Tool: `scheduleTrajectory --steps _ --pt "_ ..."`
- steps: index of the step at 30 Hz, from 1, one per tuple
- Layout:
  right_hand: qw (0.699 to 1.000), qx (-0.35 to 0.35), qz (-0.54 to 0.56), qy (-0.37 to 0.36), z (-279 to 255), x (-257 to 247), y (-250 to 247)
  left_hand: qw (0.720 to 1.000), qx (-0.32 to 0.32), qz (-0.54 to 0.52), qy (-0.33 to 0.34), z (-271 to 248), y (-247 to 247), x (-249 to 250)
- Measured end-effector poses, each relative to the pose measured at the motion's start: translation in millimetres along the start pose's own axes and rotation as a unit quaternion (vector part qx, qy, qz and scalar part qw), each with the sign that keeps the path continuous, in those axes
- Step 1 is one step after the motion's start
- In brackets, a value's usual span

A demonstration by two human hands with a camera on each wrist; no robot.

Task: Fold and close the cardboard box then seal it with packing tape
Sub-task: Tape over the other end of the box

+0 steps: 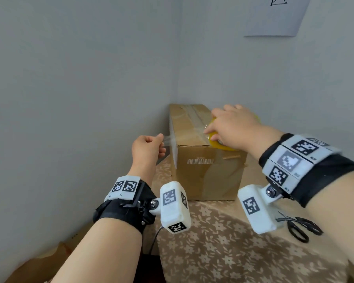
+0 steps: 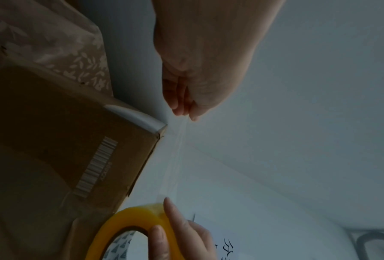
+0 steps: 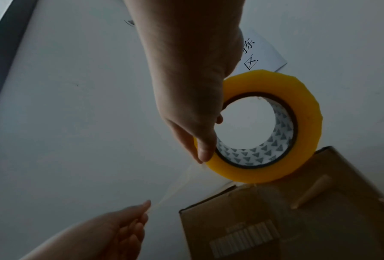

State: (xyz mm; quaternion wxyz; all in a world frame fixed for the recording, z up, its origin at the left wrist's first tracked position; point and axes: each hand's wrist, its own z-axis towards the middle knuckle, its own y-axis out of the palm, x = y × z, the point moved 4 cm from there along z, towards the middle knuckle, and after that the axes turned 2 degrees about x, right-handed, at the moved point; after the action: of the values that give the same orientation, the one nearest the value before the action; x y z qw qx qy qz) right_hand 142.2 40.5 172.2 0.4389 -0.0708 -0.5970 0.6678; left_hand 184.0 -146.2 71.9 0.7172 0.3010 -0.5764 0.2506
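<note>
A closed brown cardboard box stands in the wall corner on a flowered tablecloth, with a barcode label on its near face and clear tape along its top seam. My right hand grips a yellow tape roll over the box's near top edge; the roll is held upright. A clear tape strip runs from the roll leftward past the box's left edge. My left hand pinches the strip's free end between thumb and fingers, left of the box.
Black scissors lie on the tablecloth at the right, behind my right forearm. Grey walls close in at the left and back. A paper sheet hangs on the right wall. The table's left edge drops off beside my left arm.
</note>
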Motion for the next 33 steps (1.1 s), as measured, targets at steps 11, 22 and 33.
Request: scheduleTrajectory --steps 11,22,33 --pt "0.988 -0.064 -0.139 -0.019 24 -32 1 1.0 0.017 0.001 -0.003 6 -7 -10" --pt "0.977 -0.095 -0.186 -0.05 39 -42 0 0.999 0.025 -0.003 -0.022 11 -7 -14" --pt "0.964 -0.126 -0.219 -0.082 53 -51 9 0.998 0.009 0.035 -0.058 10 -6 -36"
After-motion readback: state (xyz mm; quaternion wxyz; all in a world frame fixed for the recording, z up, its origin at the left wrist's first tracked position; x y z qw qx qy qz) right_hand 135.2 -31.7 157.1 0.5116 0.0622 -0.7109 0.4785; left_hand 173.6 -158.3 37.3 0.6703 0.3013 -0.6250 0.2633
